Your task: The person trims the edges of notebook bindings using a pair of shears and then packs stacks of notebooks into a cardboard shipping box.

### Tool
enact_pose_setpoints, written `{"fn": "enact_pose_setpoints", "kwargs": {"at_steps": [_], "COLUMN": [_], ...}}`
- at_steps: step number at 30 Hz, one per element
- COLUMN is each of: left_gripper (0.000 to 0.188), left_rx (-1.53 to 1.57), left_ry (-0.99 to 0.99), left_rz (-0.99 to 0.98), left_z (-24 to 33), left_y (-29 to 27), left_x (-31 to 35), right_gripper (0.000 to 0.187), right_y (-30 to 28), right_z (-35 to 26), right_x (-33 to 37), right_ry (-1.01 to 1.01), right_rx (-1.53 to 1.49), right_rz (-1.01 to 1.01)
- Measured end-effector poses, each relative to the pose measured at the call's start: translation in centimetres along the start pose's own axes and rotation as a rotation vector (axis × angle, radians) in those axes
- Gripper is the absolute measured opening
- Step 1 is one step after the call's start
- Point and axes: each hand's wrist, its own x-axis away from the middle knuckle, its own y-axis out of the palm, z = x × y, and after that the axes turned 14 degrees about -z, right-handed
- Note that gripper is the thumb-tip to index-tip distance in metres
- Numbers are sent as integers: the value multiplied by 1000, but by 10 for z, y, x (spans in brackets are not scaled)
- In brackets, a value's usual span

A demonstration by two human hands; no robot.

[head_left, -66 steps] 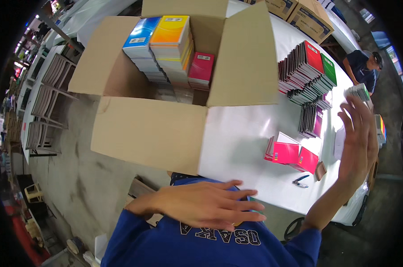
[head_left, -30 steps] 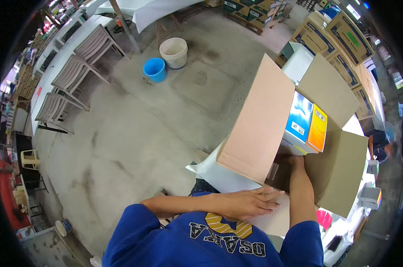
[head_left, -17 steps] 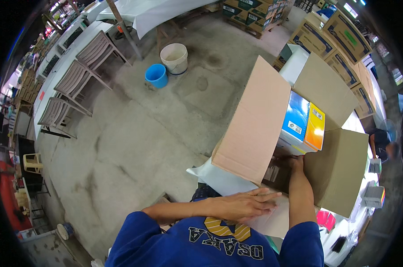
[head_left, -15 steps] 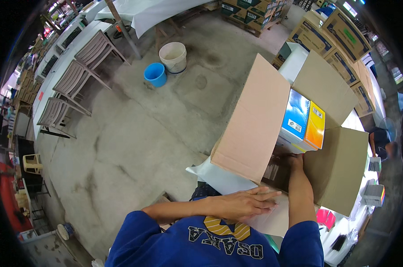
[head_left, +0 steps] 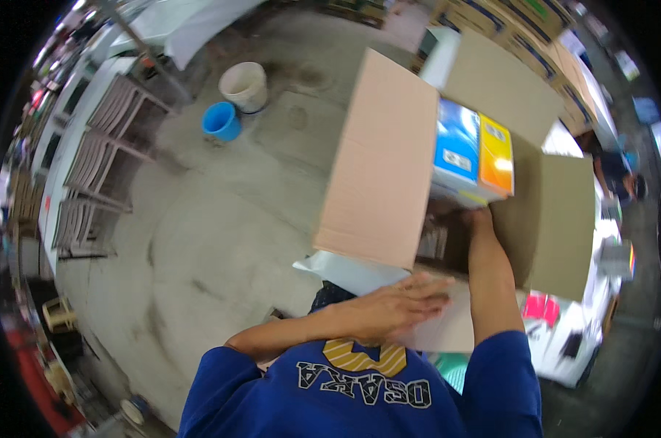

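An open cardboard box stands in front of me with its flaps spread. Inside, at the far end, stand two stacks side by side: blue-covered notebooks and yellow-orange-covered notebooks. My right hand reaches deep into the box, at the near lower side of the stacks; its fingers are hidden in shadow and behind the stacks, so its grip does not show. On the near flap lies my left hand, flat, fingers stretched out, holding nothing.
A white-covered table holds a pink pack and a grey stack at the right. Closed cartons are piled behind the box. A blue bucket, a white bucket and chairs stand at the left. Another person is at far right.
The view has tilted and shifted, so the box and the room sit higher and further left in the picture. Both hands keep their places, the left on the flap, the right inside the box.
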Motion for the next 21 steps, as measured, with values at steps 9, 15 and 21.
{"fn": "enact_pose_setpoints", "kwargs": {"at_steps": [9, 15, 21], "left_gripper": [59, 64, 65], "left_rx": [-95, -116, -183], "left_ry": [-138, -164, -199], "left_rz": [-98, -80, -124], "left_z": [9, 10, 11], "left_y": [-4, 0, -5], "left_x": [-6, -5, -6], "right_gripper": [39, 38, 37], "right_y": [40, 33, 36], "right_z": [12, 21, 16], "right_x": [20, 30, 29], "right_ry": [-60, -105, -131], "right_rx": [-87, -143, -151], "right_rz": [60, 90, 60]}}
